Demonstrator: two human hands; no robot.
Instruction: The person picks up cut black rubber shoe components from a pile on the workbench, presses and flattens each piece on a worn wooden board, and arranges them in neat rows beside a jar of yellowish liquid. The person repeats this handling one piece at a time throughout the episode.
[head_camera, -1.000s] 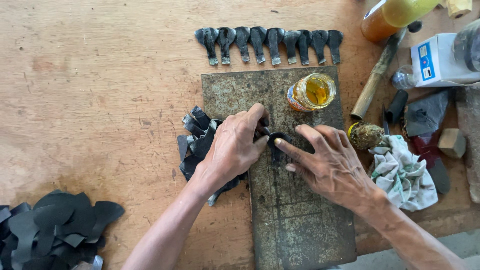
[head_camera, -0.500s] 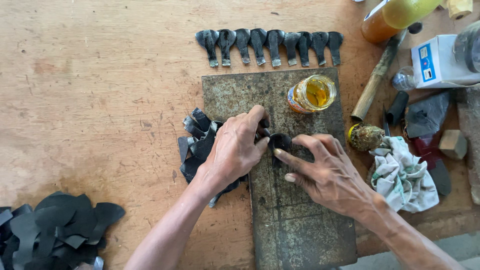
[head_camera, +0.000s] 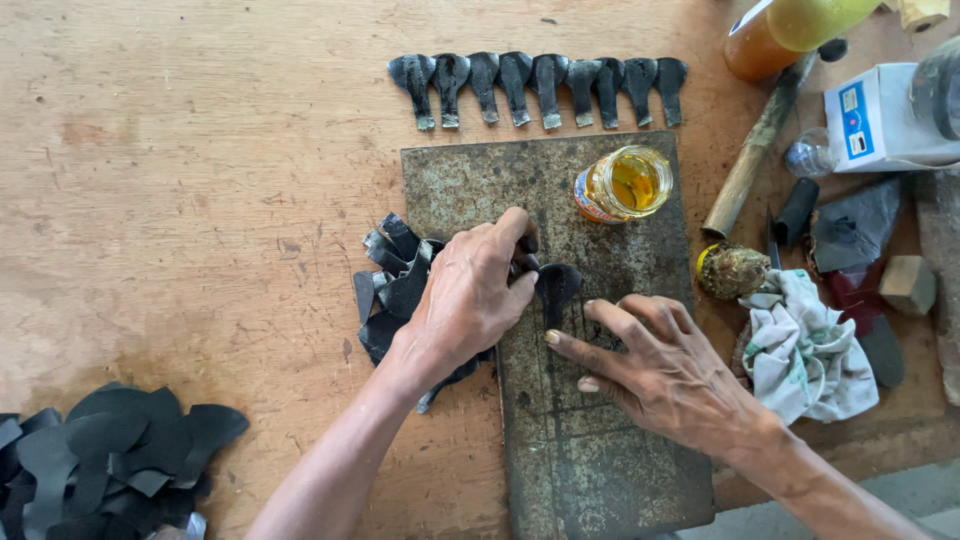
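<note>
My left hand (head_camera: 466, 292) rests on a small pile of black cut pieces (head_camera: 392, 285) at the left edge of a rusty metal slab (head_camera: 590, 470), its fingertips pinching a black spoon-shaped piece (head_camera: 556, 288) that lies on the slab. My right hand (head_camera: 660, 370) lies flat on the slab just below and right of that piece, fingers spread, a fingertip close to its stem. A row of several finished black spoon-shaped pieces (head_camera: 545, 85) lies on the wooden table above the slab.
An open glass jar of yellow liquid (head_camera: 622, 184) stands on the slab's upper right. To the right lie a wooden stick (head_camera: 752, 160), a crumpled rag (head_camera: 805, 345), a white box (head_camera: 885, 120), an orange bottle (head_camera: 780, 30) and dark scraps. Another black pile (head_camera: 100, 460) sits bottom left.
My right hand has slid down and right, off the black piece, which now shows uncovered on the slab. My left hand has stayed in place.
</note>
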